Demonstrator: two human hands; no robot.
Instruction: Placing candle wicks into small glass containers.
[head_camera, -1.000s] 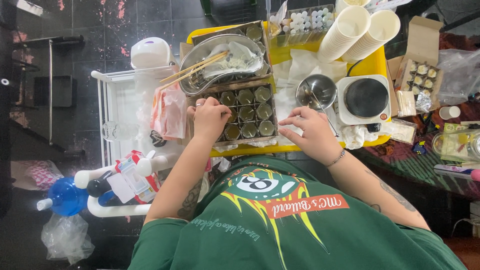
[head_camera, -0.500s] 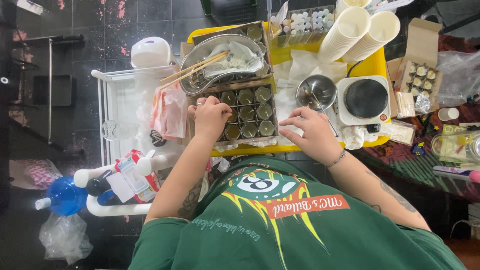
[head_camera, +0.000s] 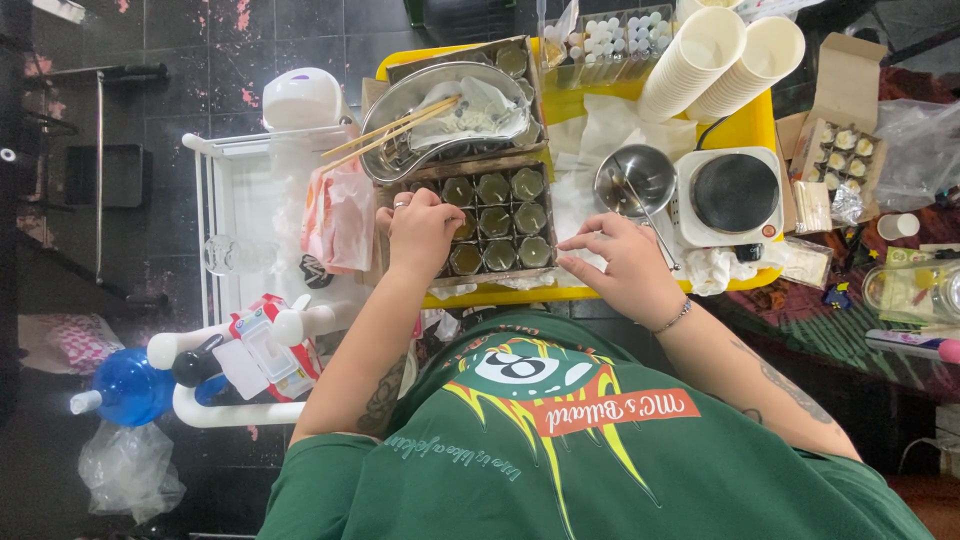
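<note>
- Barely shifted since earlier: left hand (head_camera: 420, 232), fingers curled, rests on tray of small jars (head_camera: 497, 220).
- Right hand (head_camera: 625, 265): fingers loosely spread, flat on yellow table (head_camera: 752, 128) beside tray.

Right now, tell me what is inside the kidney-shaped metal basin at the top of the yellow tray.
The metal basin holds crumpled white paper, with wooden sticks lying over its rim. Whatever lies beneath the paper is covered.

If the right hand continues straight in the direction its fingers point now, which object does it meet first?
The right hand points left, toward the tray of small round tins. Its fingers would probably first meet the tin at the near right corner, though depth is unclear.
</note>
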